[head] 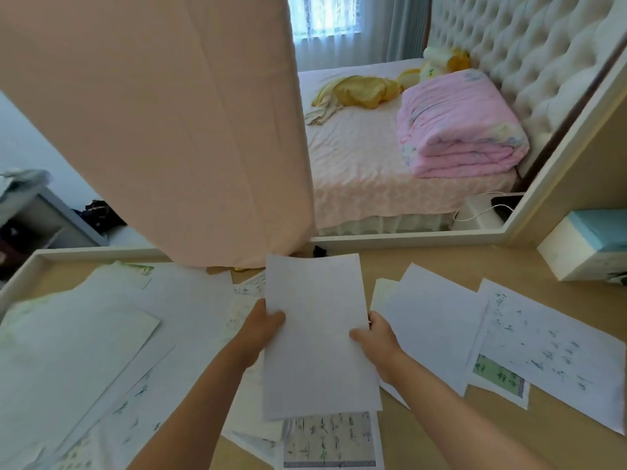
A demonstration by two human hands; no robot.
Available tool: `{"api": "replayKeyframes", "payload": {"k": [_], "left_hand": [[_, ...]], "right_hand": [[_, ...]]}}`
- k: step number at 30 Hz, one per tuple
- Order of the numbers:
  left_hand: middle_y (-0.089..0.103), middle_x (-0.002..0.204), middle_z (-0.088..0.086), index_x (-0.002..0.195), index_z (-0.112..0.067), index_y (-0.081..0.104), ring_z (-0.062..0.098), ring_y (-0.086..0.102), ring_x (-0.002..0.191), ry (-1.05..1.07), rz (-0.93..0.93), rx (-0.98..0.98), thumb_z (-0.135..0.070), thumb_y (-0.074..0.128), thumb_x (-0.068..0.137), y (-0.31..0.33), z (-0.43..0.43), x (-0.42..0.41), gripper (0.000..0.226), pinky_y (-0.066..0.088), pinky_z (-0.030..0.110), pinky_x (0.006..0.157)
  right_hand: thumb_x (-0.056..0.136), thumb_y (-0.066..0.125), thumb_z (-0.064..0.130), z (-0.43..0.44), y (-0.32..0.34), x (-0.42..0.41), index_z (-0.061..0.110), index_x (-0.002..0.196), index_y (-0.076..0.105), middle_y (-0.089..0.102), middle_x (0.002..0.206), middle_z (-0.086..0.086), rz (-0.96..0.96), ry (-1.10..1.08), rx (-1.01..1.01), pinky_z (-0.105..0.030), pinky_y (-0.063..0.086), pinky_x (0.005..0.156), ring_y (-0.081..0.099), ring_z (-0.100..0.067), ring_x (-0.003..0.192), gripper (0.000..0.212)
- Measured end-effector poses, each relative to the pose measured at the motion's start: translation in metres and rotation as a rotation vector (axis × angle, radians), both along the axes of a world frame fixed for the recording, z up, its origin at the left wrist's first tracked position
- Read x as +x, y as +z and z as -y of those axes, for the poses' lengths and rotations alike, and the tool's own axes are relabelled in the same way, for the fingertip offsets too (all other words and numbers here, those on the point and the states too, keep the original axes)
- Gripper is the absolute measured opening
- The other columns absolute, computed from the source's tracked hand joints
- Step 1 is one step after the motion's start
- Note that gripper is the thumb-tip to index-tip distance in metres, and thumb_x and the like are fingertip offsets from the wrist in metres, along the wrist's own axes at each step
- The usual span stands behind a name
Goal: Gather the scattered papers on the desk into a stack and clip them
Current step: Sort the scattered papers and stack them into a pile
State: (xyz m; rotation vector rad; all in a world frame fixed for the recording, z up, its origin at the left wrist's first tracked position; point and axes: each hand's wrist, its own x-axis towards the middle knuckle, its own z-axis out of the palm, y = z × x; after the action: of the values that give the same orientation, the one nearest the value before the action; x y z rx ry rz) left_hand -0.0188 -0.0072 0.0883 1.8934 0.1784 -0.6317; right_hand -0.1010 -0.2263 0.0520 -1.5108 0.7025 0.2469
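I hold a blank white sheet (pixel 317 330) above the middle of the desk, lifted off the other papers. My left hand (pixel 263 329) grips its left edge with the thumb on top. My right hand (pixel 375 339) grips its right edge the same way. Several loose papers (pixel 101 340) lie spread over the left of the desk, some overlapping. More sheets (pixel 437 320) lie on the right, one with scattered marks (pixel 549 347). A printed page (pixel 329 439) lies under the held sheet near the front edge. A small black object that may be a clip (pixel 319 251) sits behind the held sheet.
A large mirror (pixel 390 147) stands along the desk's back edge, reflecting a bed and a pink quilt. A pink cloth (pixel 169 130) hangs over the mirror's left part down to the desk. A white and teal box (pixel 587 245) sits at the back right. Bare wood desk (pixel 441 432) shows front right.
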Motion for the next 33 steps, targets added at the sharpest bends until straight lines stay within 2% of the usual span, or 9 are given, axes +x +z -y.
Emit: {"api": "replayKeyframes", "payload": {"k": [4, 9, 13, 15, 18, 23, 26, 29, 33], "left_hand": [[0.061, 0.116, 0.006, 0.128, -0.013, 0.044, 0.022, 0.062, 0.099, -0.029, -0.059, 0.122, -0.014, 0.055, 0.088, -0.034, -0.043, 0.017, 0.042, 0.057, 0.041, 0.084], [0.06, 0.12, 0.008, 0.132, -0.012, 0.046, 0.026, 0.06, 0.104, -0.076, 0.066, 0.309, -0.009, 0.052, 0.09, -0.063, -0.1, 0.041, 0.042, 0.049, 0.033, 0.082], [0.052, 0.131, 0.013, 0.142, -0.009, 0.038, 0.031, 0.054, 0.119, -0.207, -0.016, 0.392, -0.017, 0.058, 0.089, -0.091, -0.136, 0.054, 0.058, 0.048, 0.036, 0.093], [0.039, 0.14, 0.015, 0.146, -0.008, 0.028, 0.033, 0.039, 0.132, -0.331, -0.046, 0.519, -0.029, 0.061, 0.089, -0.1, -0.148, 0.058, 0.07, 0.039, 0.04, 0.106], [0.017, 0.151, 0.014, 0.153, -0.009, 0.011, 0.033, 0.019, 0.139, -0.418, -0.026, 0.608, -0.037, 0.063, 0.09, -0.105, -0.157, 0.06, 0.086, 0.031, 0.044, 0.109], [0.027, 0.151, 0.018, 0.153, -0.006, 0.016, 0.037, 0.029, 0.137, -0.291, -0.01, 0.493, -0.028, 0.064, 0.09, -0.114, -0.162, 0.061, 0.082, 0.033, 0.046, 0.109], [0.027, 0.152, 0.017, 0.154, -0.007, 0.011, 0.036, 0.029, 0.139, -0.298, 0.009, 0.476, -0.026, 0.061, 0.092, -0.111, -0.161, 0.057, 0.082, 0.033, 0.046, 0.109], [0.024, 0.153, 0.016, 0.154, -0.008, 0.007, 0.035, 0.025, 0.14, -0.322, 0.029, 0.535, -0.028, 0.059, 0.092, -0.103, -0.157, 0.058, 0.083, 0.034, 0.048, 0.108], [0.026, 0.152, 0.012, 0.15, -0.011, 0.023, 0.031, 0.026, 0.138, -0.307, 0.282, 0.553, -0.028, 0.061, 0.091, -0.085, -0.126, 0.065, 0.072, 0.038, 0.047, 0.105]], "right_hand": [[0.089, 0.05, 0.001, -0.053, -0.015, 0.015, 0.018, 0.116, 0.052, 0.062, 0.101, -0.003, -0.109, -0.05, -0.104, -0.029, 0.052, 0.063, 0.062, -0.022, 0.086, 0.033], [0.089, 0.044, -0.003, -0.137, -0.042, 0.035, 0.016, 0.122, 0.044, 0.059, 0.108, -0.004, -0.179, -0.079, -0.184, -0.024, 0.043, 0.059, 0.057, -0.018, 0.087, 0.038], [0.088, 0.048, 0.0, -0.182, -0.06, 0.041, 0.016, 0.132, 0.042, 0.056, 0.111, -0.002, -0.258, 0.009, -0.27, -0.028, 0.052, 0.074, 0.058, -0.019, 0.095, 0.047], [0.084, 0.054, 0.008, -0.194, -0.066, 0.044, 0.018, 0.135, 0.043, 0.049, 0.123, -0.006, -0.321, 0.041, -0.378, -0.032, 0.051, 0.09, 0.054, -0.022, 0.107, 0.053], [0.083, 0.057, 0.018, -0.203, -0.07, 0.049, 0.018, 0.143, 0.035, 0.037, 0.136, -0.009, -0.431, 0.036, -0.499, -0.037, 0.044, 0.1, 0.042, -0.028, 0.124, 0.064], [0.09, 0.049, 0.015, -0.212, -0.062, 0.053, 0.015, 0.154, 0.02, 0.025, 0.153, -0.01, -0.486, 0.117, -0.488, -0.039, 0.032, 0.11, 0.025, -0.031, 0.142, 0.07], [0.087, 0.05, 0.017, -0.21, -0.059, 0.054, 0.017, 0.153, 0.023, 0.031, 0.149, -0.01, -0.463, 0.129, -0.467, -0.037, 0.036, 0.109, 0.033, -0.03, 0.138, 0.071], [0.08, 0.051, 0.017, -0.197, -0.053, 0.052, 0.021, 0.125, 0.051, 0.056, 0.126, -0.007, -0.39, 0.092, -0.411, -0.04, 0.051, 0.096, 0.058, -0.023, 0.107, 0.045], [0.092, 0.053, 0.016, -0.156, -0.043, 0.043, 0.021, 0.149, 0.038, 0.047, 0.144, -0.002, -0.341, 0.011, -0.402, -0.031, 0.048, 0.09, 0.054, -0.023, 0.122, 0.059]]}}
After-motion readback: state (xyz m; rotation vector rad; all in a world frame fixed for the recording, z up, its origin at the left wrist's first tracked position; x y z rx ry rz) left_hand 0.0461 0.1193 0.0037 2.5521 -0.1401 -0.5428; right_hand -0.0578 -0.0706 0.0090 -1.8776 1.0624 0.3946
